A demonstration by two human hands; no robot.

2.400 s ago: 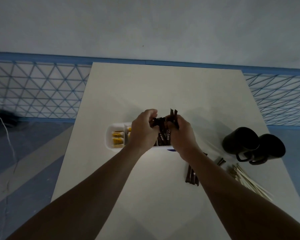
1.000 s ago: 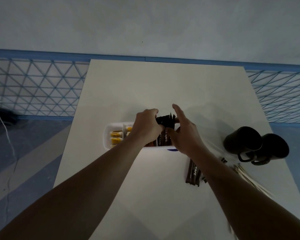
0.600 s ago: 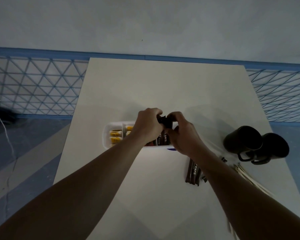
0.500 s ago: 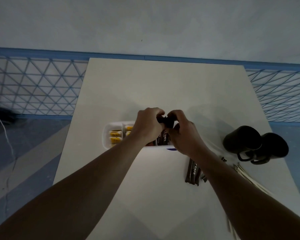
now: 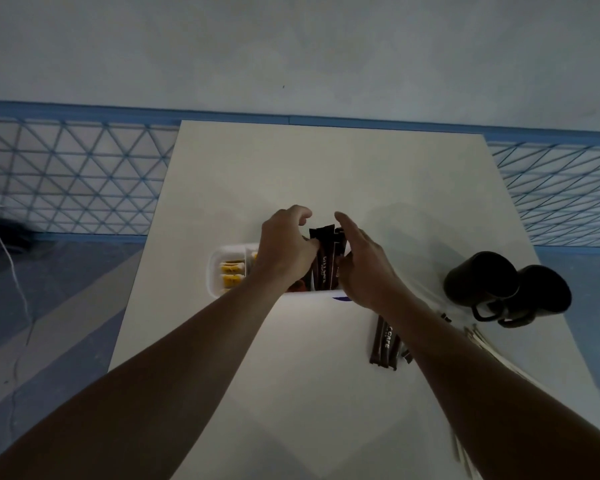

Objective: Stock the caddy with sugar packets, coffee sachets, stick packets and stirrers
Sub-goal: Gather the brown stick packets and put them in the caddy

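A white caddy [image 5: 216, 271] sits mid-table with yellow packets [image 5: 231, 271] in its left compartment. A bundle of dark brown stick packets [image 5: 326, 258] stands upright in the compartment to the right. My left hand [image 5: 284, 252] is at the bundle's left side, thumb touching it and fingers loosely curled above and clear of its tops. My right hand [image 5: 364, 266] is at the right side, index finger straight and thumb resting on the bundle's front. More stick packets [image 5: 383, 344] lie on the table by my right forearm, and wooden stirrers [image 5: 492, 351] lie to their right.
Two black mugs [image 5: 478, 278] [image 5: 537, 294] stand side by side at the table's right edge, beyond the stirrers. The white table [image 5: 326, 168] butts against a wall. Blue lattice fencing [image 5: 70, 174] runs along both sides.
Half a second ago both hands were closed over the tops of the standing stick packets. Now the fingers have lifted and spread apart, leaving the packet tops showing.
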